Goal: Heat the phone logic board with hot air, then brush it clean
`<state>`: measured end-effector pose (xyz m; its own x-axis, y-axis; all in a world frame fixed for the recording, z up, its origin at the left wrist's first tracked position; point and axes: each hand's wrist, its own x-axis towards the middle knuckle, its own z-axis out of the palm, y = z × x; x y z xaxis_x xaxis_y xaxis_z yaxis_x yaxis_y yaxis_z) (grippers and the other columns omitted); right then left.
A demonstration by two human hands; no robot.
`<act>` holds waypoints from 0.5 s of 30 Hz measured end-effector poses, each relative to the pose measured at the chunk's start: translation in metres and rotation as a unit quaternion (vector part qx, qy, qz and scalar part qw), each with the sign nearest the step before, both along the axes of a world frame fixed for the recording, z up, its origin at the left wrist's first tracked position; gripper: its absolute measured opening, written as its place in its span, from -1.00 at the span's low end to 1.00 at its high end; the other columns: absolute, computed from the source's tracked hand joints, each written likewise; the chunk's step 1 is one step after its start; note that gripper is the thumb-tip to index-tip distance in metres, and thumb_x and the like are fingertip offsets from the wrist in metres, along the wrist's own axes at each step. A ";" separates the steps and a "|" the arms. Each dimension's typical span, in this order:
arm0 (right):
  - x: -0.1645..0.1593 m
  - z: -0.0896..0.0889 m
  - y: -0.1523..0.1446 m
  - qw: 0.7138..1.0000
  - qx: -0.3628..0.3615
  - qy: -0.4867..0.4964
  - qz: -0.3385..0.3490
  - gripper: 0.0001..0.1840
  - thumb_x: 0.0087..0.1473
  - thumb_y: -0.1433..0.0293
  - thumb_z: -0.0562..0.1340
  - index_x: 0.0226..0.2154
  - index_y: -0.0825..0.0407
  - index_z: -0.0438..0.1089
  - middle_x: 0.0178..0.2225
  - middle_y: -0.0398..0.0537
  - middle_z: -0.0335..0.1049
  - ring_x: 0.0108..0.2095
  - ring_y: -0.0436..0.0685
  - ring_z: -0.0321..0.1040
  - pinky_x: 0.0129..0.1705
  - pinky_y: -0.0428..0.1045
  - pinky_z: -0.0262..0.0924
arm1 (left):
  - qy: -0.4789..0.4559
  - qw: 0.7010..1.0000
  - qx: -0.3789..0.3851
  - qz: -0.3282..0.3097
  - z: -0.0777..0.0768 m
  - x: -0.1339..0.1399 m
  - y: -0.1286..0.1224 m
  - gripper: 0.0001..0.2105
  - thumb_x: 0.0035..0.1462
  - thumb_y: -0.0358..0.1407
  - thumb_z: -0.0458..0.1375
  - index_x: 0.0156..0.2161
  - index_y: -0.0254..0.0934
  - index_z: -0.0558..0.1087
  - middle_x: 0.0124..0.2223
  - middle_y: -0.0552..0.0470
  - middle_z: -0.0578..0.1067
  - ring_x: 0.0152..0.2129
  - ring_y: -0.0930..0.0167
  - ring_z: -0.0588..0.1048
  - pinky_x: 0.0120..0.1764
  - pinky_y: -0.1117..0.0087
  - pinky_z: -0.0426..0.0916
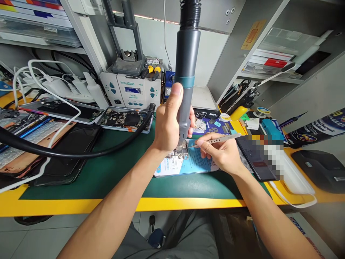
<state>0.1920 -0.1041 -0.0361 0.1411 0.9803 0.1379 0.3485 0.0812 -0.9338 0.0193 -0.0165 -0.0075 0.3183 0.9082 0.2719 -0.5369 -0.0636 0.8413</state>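
Note:
My left hand (170, 120) is wrapped round a dark grey hot air gun (188, 54), held nearly upright with its nozzle pointing down. Right under the nozzle lies a small circuit board (183, 154), partly hidden by the gun and my hand. Pinched in my right hand (222, 153) is a pair of metal tweezers (223, 139), the tips reaching left to the board beside the nozzle. The board rests on a blue and white printed pad (199, 163) on the green mat (121, 180). Whether the tweezer tips hold anything is too small to tell.
A hot air station (133, 90) stands at the back, and its black hose (107, 154) crosses the mat on the left. An opened phone (125, 118) lies before the station. Dark phone panels (67, 154) lie left; a phone (256, 158) and spray can (318, 126) lie right.

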 end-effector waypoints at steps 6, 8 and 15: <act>-0.001 0.000 0.000 1.000 0.010 0.002 -0.003 -0.53 0.15 -0.03 0.64 -0.46 -0.01 0.68 -0.48 0.00 0.63 -0.59 0.08 0.40 -0.56 0.01 0.30 | 0.002 1.000 0.004 0.006 -0.003 0.000 0.004 -0.25 0.27 0.53 0.26 -0.44 -0.17 0.52 -0.54 0.03 0.51 -0.66 0.41 0.47 -0.60 0.35 0.40; -0.001 0.001 -0.001 1.000 0.011 0.002 -0.002 -0.54 0.15 -0.02 0.64 -0.46 -0.01 0.68 -0.49 0.00 0.62 -0.59 0.08 0.39 -0.57 0.01 0.29 | 0.001 1.000 0.005 0.007 -0.004 0.001 0.004 -0.25 0.26 0.53 0.27 -0.45 -0.17 0.52 -0.54 0.04 0.51 -0.66 0.42 0.46 -0.60 0.36 0.39; -0.001 0.003 -0.002 1.000 0.010 0.000 0.000 -0.47 0.13 -0.08 0.66 -0.49 -0.02 0.65 -0.46 0.02 0.63 -0.59 0.08 0.40 -0.56 0.02 0.32 | -0.003 1.000 0.020 0.020 -0.005 0.004 0.004 -0.21 0.26 0.58 0.23 -0.46 -0.16 0.51 -0.54 0.02 0.50 -0.67 0.41 0.46 -0.59 0.31 0.37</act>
